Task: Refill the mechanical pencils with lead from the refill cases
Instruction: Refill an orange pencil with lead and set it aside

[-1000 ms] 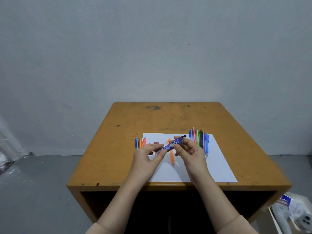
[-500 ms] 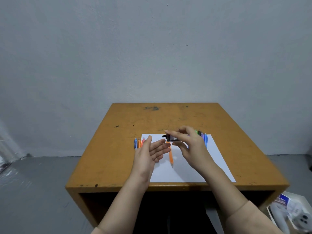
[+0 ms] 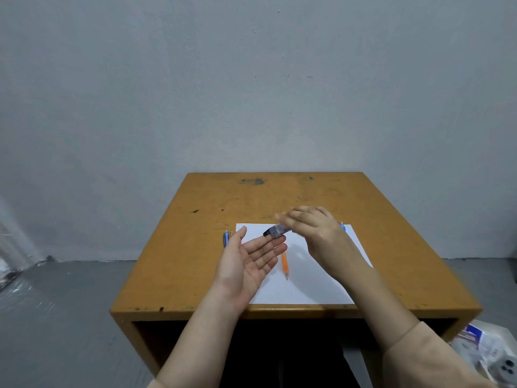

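A second ago both your hands held the case (image 3: 275,231). Now your left hand (image 3: 251,259) has let go. It lies palm up over the left side of the paper (image 3: 307,287), fingers straight and a little spread. Your right hand (image 3: 316,233) pinches the case and tips its black end at that palm. The hand is blurry, so I think you are shaking lead out. No lead shows yet. The case is small, thin, see-through plastic. The orange pencil (image 3: 284,264) lies on the paper, long, smooth and pointy. More pencils (image 3: 225,238) lie just left of the paper on the worn table (image 3: 195,261).
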A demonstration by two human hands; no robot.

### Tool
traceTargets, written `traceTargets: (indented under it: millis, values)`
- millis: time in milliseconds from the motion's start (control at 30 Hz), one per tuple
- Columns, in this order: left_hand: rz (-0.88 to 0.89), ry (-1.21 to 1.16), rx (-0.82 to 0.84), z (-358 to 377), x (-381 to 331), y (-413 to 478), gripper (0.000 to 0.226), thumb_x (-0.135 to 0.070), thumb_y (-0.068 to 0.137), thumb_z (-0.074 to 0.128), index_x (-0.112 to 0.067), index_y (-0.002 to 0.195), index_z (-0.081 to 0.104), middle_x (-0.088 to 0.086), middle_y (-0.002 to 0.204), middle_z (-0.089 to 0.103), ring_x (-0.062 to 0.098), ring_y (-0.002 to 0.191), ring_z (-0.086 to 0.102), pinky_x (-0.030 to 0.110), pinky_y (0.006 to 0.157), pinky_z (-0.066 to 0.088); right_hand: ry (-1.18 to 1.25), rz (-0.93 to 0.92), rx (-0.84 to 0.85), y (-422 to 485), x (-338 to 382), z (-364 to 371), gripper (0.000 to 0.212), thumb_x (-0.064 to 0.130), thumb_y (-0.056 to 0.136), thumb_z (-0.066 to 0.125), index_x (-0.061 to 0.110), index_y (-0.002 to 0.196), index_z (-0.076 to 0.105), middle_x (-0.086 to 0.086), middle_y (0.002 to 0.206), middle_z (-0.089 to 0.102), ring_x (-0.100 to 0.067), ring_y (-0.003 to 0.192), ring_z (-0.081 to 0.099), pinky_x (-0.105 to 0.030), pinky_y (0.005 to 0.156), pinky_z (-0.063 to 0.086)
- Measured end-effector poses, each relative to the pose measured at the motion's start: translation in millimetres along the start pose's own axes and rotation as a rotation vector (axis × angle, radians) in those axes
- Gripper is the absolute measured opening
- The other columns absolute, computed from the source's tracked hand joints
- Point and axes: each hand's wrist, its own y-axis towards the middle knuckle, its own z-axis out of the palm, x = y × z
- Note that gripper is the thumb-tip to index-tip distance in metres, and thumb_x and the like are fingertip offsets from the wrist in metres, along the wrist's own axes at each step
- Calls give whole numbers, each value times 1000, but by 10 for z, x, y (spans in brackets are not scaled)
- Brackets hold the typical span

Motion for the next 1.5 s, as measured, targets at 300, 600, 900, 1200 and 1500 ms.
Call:
traceTargets:
  millis: [300, 600, 900, 1200, 1500]
  values:
    - [-32, 3, -6, 42, -43, -7, 55, -42, 98, 33, 3, 107, 64, 17, 107, 70, 24, 97, 69, 30, 86, 47, -70, -71, 37, 18, -64, -81, 74, -21, 77, 57, 20, 138, 47, 1, 107, 64, -18, 105, 54, -36, 86, 43]
    - [-60, 12, -24, 78, -50, -23, 50, -36, 99, 35, 4, 107, 65, 18, 107, 70, 26, 100, 67, 29, 85, 48, -57, -104, -78, 5, -62, -54, 51, -17, 80, 60, 13, 121, 64, -2, 99, 65, -19, 98, 57, -35, 80, 45]
    - [-75, 0, -29, 87, -66, -21, 49, -34, 98, 36, 5, 110, 62, 19, 107, 70, 24, 96, 69, 29, 81, 48, -94, -140, -51, -36, -116, -36, 53, -16, 82, 56, 16, 124, 62, -4, 105, 65, -20, 103, 57, -37, 82, 44]
    - [-85, -21, -31, 110, -62, -25, 46, -31, 98, 36, 5, 108, 63, 19, 106, 70, 25, 97, 69, 29, 82, 48, -135, -136, -37, -57, -132, -50, 61, -17, 82, 53, 17, 133, 54, -2, 107, 65, -21, 103, 58, -36, 81, 47]
    - [-88, -25, -23, 129, -55, -48, 44, -30, 98, 37, 4, 104, 65, 17, 105, 70, 25, 96, 68, 29, 83, 48, -138, -167, -83, -56, -102, -62, 53, -15, 81, 61, 16, 123, 62, -4, 102, 65, -21, 99, 57, -36, 79, 45]
